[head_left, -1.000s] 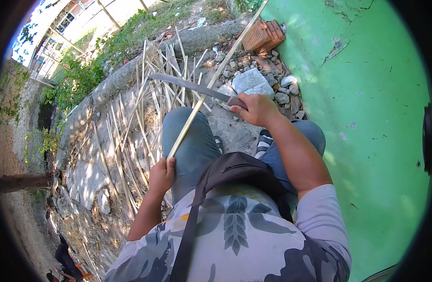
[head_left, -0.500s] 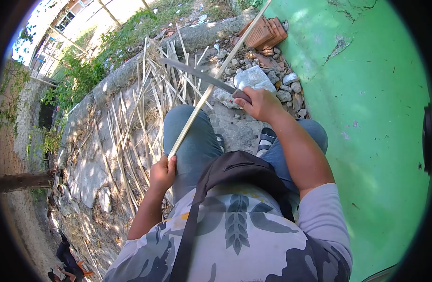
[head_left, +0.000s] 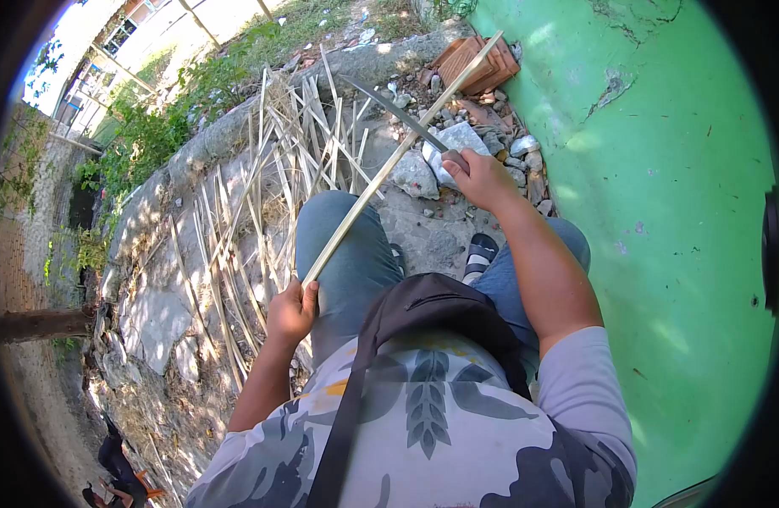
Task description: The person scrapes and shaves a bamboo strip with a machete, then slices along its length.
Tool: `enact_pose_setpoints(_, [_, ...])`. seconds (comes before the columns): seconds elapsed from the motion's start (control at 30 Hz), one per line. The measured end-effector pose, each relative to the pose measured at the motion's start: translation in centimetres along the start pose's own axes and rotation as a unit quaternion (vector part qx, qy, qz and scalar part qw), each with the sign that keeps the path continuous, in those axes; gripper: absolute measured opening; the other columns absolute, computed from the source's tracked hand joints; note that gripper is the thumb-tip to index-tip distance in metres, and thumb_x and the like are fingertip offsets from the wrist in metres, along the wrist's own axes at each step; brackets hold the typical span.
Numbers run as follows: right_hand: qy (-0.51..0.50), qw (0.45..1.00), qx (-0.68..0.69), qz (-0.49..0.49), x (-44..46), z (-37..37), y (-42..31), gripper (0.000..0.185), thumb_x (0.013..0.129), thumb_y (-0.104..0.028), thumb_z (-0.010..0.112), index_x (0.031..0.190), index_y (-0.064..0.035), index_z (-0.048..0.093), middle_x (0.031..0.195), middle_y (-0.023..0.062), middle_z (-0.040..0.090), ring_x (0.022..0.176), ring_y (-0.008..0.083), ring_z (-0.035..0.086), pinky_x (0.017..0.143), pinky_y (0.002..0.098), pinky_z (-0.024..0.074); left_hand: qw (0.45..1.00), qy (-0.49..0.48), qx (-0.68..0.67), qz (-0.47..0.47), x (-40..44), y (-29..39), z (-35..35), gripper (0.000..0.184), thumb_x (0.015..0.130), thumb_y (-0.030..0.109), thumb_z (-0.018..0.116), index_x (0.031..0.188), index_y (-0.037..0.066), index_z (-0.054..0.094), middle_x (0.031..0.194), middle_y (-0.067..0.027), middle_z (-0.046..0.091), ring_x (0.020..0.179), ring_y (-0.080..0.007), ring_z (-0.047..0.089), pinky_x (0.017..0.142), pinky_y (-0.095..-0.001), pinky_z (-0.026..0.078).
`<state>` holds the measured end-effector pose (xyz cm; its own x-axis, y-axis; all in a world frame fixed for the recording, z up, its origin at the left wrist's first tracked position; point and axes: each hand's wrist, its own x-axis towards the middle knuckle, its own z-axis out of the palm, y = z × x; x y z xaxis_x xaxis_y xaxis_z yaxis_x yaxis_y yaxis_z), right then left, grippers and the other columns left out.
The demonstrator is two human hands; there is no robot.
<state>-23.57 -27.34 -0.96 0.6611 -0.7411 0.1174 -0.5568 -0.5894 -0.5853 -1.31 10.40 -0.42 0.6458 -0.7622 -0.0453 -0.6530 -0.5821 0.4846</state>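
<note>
My left hand [head_left: 292,311] is closed around the lower end of a long, pale bamboo strip [head_left: 356,213], beside my left knee. The strip slants up and to the right across that knee, its far end over the stacked tiles. In my right hand [head_left: 484,179] is the dark handle of a long-bladed knife [head_left: 400,113], fingers wrapped round it. The blade points up and left and crosses the strip around its middle; whether the two touch I cannot tell. Several split bamboo strips [head_left: 256,186] lie in a loose heap on the ground to the left.
Rubble and a pale stone block [head_left: 454,151] lie ahead of my feet, with stacked orange tiles [head_left: 476,66] beyond. A green painted surface [head_left: 660,254] spans the right. A low concrete ledge [head_left: 381,63] borders the heap. At lower left, a person [head_left: 118,461] is partly visible.
My right hand and the knife have shifted right and slightly toward me. The far end of the bamboo strip has swung right and come lower in view. My left hand has barely moved.
</note>
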Motion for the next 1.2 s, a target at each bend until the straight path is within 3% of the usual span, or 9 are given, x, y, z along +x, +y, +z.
enact_pose_setpoints(0.27, [-0.071,0.980,-0.093,-0.163,-2.5,-1.1,-4.5,0.048,0.095,-0.059,0.059,0.097,-0.0110,0.064,0.079,0.0189,0.071,0.078,0.0433,0.070,0.067,0.0540,0.0542,1.000,-0.015,-0.017,-0.009,0.0,-0.1,0.7,0.056,0.103,0.049,0.056,0.076,0.001,0.052,0.062,-0.0243,0.057,0.059,-0.0472,0.056,0.056,-0.0515,0.043])
enact_pose_setpoints(0.5, [0.029,0.997,-0.059,0.049,1.3,0.1,0.3,0.052,0.099,-0.057,0.054,0.101,-0.0063,0.064,0.088,0.0226,0.072,0.086,0.0452,0.071,0.073,0.0551,0.0545,0.998,-0.014,0.054,-0.003,0.0,0.0,-0.1,0.055,0.103,0.050,0.053,0.079,0.001,0.052,0.064,-0.0243,0.059,0.063,-0.0481,0.059,0.058,-0.0541,0.044])
enact_pose_setpoints(0.53, [-0.001,0.996,-0.065,0.067,0.7,-0.8,0.3,0.052,0.100,-0.056,0.054,0.100,-0.0043,0.063,0.090,0.0240,0.073,0.087,0.0459,0.070,0.076,0.0558,0.0540,0.998,-0.020,0.053,-0.002,0.2,0.0,-0.4,0.055,0.103,0.050,0.053,0.079,0.001,0.053,0.065,-0.0246,0.059,0.064,-0.0485,0.060,0.059,-0.0546,0.044])
enact_pose_setpoints(0.63, [-0.003,0.996,-0.065,0.054,-0.3,-1.7,-0.7,0.052,0.099,-0.056,0.056,0.098,-0.0041,0.063,0.088,0.0237,0.072,0.085,0.0461,0.070,0.074,0.0558,0.0538,0.999,-0.031,0.044,-0.006,0.2,0.0,-0.4,0.054,0.103,0.050,0.054,0.080,0.001,0.053,0.066,-0.0254,0.060,0.066,-0.0497,0.060,0.060,-0.0556,0.045])
enact_pose_setpoints(0.73, [0.005,1.000,-0.003,-0.028,-1.4,-1.0,-1.3,0.050,0.098,-0.055,0.057,0.098,-0.0052,0.063,0.083,0.0236,0.071,0.082,0.0456,0.070,0.072,0.0553,0.0538,0.999,-0.031,0.033,-0.006,0.2,-0.5,0.5,0.053,0.103,0.050,0.054,0.081,0.001,0.053,0.067,-0.0261,0.060,0.066,-0.0504,0.060,0.061,-0.0560,0.044])
enact_pose_setpoints(0.83, [-0.023,0.994,-0.060,-0.092,-2.1,-2.7,-3.1,0.049,0.097,-0.055,0.058,0.098,-0.0065,0.062,0.079,0.0235,0.070,0.080,0.0450,0.070,0.069,0.0539,0.0535,1.000,-0.025,0.007,-0.004,0.5,-0.6,0.9,0.053,0.103,0.050,0.055,0.081,0.001,0.053,0.067,-0.0263,0.059,0.066,-0.0505,0.059,0.061,-0.0561,0.044])
enact_pose_setpoints(1.0, [-0.048,0.998,-0.035,-0.031,-0.7,-2.3,-1.2,0.054,0.096,-0.061,0.058,0.096,-0.0069,0.068,0.081,0.0186,0.072,0.084,0.0435,0.070,0.073,0.0541,0.0526,0.999,-0.020,0.020,-0.016,0.1,-0.1,0.3,0.054,0.104,0.049,0.052,0.080,0.000,0.052,0.067,-0.0256,0.056,0.066,-0.0481,0.057,0.061,-0.0520,0.044])
enact_pose_setpoints(1.2, [-0.035,0.999,-0.041,-0.005,-0.8,-2.3,-0.9,0.052,0.095,-0.058,0.062,0.102,-0.0062,0.064,0.087,0.0200,0.072,0.087,0.0436,0.070,0.075,0.0532,0.0532,0.999,-0.022,0.040,-0.007,0.2,-0.1,0.0,0.054,0.104,0.049,0.052,0.079,0.001,0.052,0.067,-0.0247,0.058,0.066,-0.0471,0.059,0.061,-0.0517,0.044])
